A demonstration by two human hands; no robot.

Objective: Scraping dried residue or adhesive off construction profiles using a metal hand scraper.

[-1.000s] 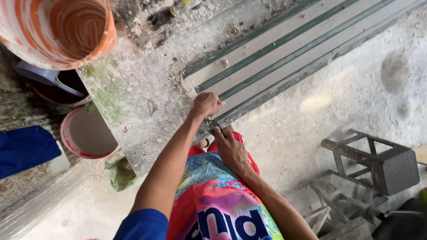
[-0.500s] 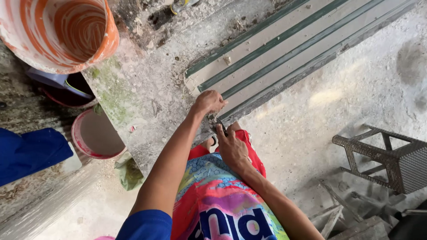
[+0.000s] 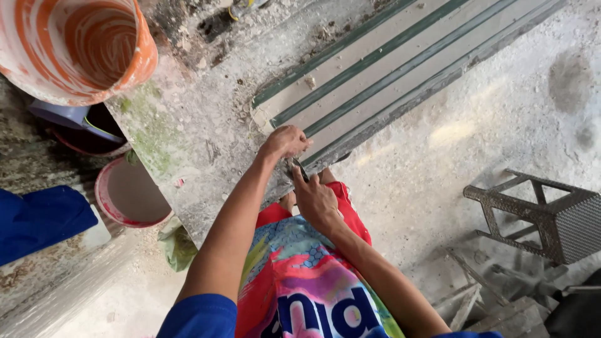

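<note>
The left hand (image 3: 285,141) curls over the near end of a long cream board with green strips (image 3: 400,75), pressing it onto the rough concrete tabletop (image 3: 188,131). The right hand (image 3: 316,201), at five o'clock from the left, pinches a small dark tool (image 3: 298,169) against the board's corner; what kind of tool I cannot tell. The board runs toward two o'clock. An orange bucket (image 3: 81,44) stands at ten o'clock, a wicker stool (image 3: 551,216) at three. Working well here likely means keeping the left hand's weight steady so the corner does not shift.
</note>
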